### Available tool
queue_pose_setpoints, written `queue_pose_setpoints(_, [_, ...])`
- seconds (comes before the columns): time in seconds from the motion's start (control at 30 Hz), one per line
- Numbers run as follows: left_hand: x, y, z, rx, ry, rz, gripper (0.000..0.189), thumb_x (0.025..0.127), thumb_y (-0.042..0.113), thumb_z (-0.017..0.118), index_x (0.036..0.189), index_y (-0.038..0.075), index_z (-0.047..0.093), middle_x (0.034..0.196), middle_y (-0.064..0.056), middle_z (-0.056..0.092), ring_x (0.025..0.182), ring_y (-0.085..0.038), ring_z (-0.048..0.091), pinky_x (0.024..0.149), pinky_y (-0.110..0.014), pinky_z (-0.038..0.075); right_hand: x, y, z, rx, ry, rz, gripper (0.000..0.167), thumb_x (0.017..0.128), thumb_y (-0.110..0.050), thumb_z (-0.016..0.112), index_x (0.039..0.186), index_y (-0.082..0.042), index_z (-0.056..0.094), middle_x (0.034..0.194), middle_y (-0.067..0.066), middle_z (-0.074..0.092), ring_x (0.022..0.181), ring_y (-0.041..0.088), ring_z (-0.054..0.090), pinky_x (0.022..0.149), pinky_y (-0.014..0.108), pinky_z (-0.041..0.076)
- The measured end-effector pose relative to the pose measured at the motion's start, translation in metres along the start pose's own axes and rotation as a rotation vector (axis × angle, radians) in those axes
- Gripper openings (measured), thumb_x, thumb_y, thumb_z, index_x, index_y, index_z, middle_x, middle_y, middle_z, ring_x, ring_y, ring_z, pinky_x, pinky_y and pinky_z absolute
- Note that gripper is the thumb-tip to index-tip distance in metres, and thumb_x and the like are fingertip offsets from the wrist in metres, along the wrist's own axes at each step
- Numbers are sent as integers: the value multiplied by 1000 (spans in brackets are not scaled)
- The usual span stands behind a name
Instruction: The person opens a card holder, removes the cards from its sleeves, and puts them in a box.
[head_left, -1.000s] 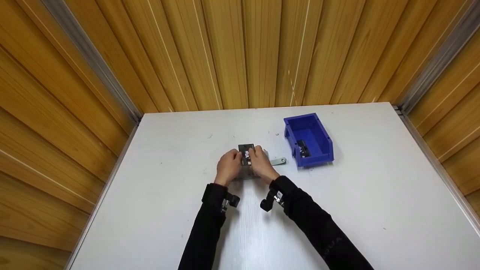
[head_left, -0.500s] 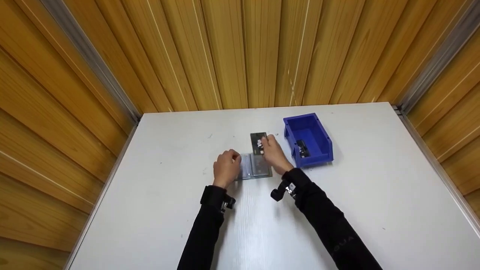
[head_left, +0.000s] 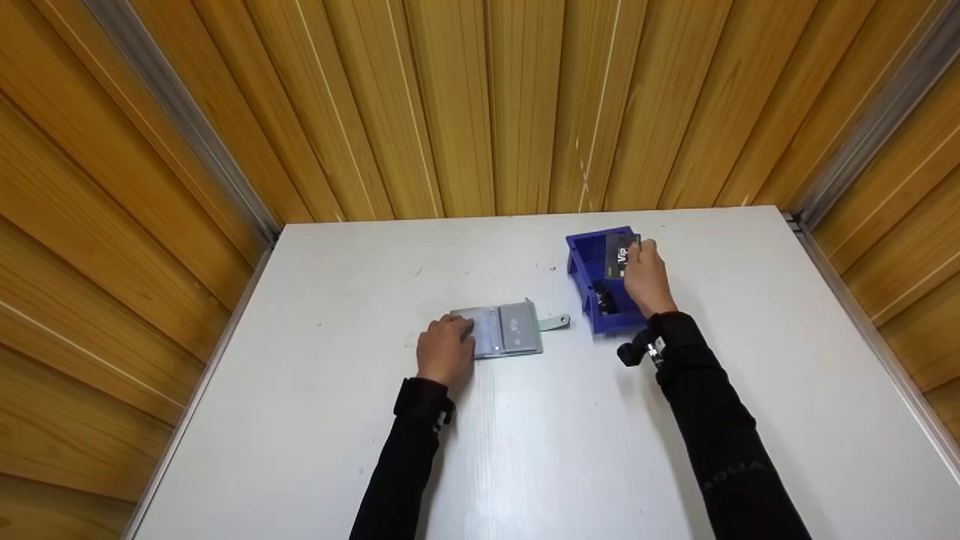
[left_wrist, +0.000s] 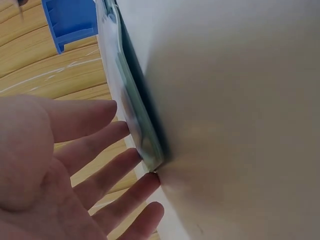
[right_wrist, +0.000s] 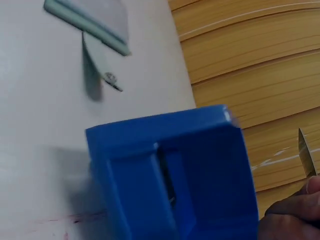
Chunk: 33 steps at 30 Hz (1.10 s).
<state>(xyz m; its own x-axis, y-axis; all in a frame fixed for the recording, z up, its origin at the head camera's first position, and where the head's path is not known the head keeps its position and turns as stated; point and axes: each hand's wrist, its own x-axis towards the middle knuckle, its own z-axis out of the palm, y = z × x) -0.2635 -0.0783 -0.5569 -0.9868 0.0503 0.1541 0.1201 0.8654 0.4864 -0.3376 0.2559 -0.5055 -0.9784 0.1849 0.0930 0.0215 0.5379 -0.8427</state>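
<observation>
A black card with "Vip" lettering is pinched in my right hand, held over the blue bin. In the right wrist view the card appears edge-on, beyond the bin. My left hand rests at the left edge of an opened grey-green card holder, which lies flat on the table with clear sleeves inside. Seen from the left wrist, the fingers are fairly straight, with tips at the holder's edge. The holder's snap strap sticks out to the right.
Inside the bin lies a small black item with white print. The white table meets yellow wood-patterned walls at the back and left. A metal frame strip runs along the right edge.
My right hand has lifted the card off the card holder and carried it right, over the bin. My left hand has let go of the card and lowered onto the holder's left side.
</observation>
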Motion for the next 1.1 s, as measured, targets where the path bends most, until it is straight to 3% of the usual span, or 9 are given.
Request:
queue_pose_setpoints(0.13, [0,-1,-1,-5,-8,9,30,92,12,73,121,8,77,124,-14,73,113,-39,66,93,-55,52,0,12,11,-132,12,-28,27,113,-19,25,102,2,38,87,20,47,90,45,54,82,54,42])
queue_pose_setpoints(0.27, [1,-2,0,-6,-19,2,30,93,14,74,122,9,77,126,-14,73,116,-38,66,95,-54,51,0,20,23,-237,30,-42,28,112,-18,29,108,7,41,92,34,58,95,57,61,83,64,44])
queue_pose_setpoints(0.43, [1,-3,3,9,1,1,29,92,15,76,120,10,78,123,-14,74,113,-37,67,94,-53,52,2,30,35,-348,-15,-58,35,112,-19,32,122,13,42,97,40,64,95,58,65,80,67,48])
queue_pose_setpoints(0.63, [2,-3,4,13,16,10,28,92,16,75,119,11,79,120,-12,75,110,-36,67,92,-53,52,4,37,42,-464,-105,-89,34,110,-16,36,121,15,46,99,42,66,96,58,67,80,68,52])
queue_pose_setpoints(0.83, [2,-3,5,10,27,18,27,91,15,75,118,11,79,117,-13,75,108,-37,67,90,-54,52,5,35,44,-553,-174,-68,45,111,-17,36,134,21,43,107,43,66,102,57,67,86,68,53])
queue_pose_setpoints(0.97, [2,-4,6,8,36,22,28,91,14,75,118,10,79,120,-14,75,110,-37,67,91,-54,52,5,32,48,-567,-135,-31,43,110,-18,42,132,19,47,108,44,65,103,58,67,87,67,53])
queue_pose_setpoints(1.1, [2,-4,6,2,29,9,29,92,15,75,120,11,78,123,-14,74,113,-36,66,93,-54,51,5,33,54,-566,-30,-8,43,106,-20,57,130,16,51,108,43,66,100,58,67,85,66,54])
